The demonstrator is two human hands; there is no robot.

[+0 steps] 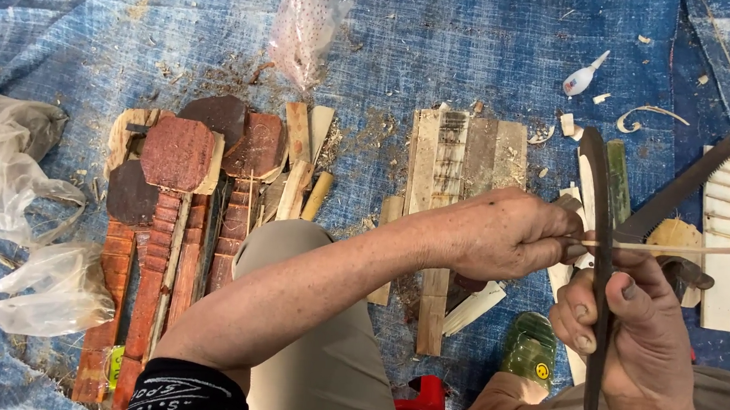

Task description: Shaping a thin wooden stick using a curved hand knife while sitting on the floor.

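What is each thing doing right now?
Left hand: pinching the thin bamboo strip.
Right hand: gripping the dark knife, blade crossing the strip.
Saw: lying on the tarp, untouched.
Glue bottle: lying on its side.
Plastic bags: crumpled.

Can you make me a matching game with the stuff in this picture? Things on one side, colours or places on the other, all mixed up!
Things:
1. thin stick
2. knife
3. saw
4. plastic bags

Colours or places:
A. far left, crumpled and see-through
B. dark curved blade held upright in the right hand
C. pale and long, pinched by the left hand
D. toothed blade lying slanted on the blue tarp

Pairs: 1-C, 2-B, 3-D, 4-A
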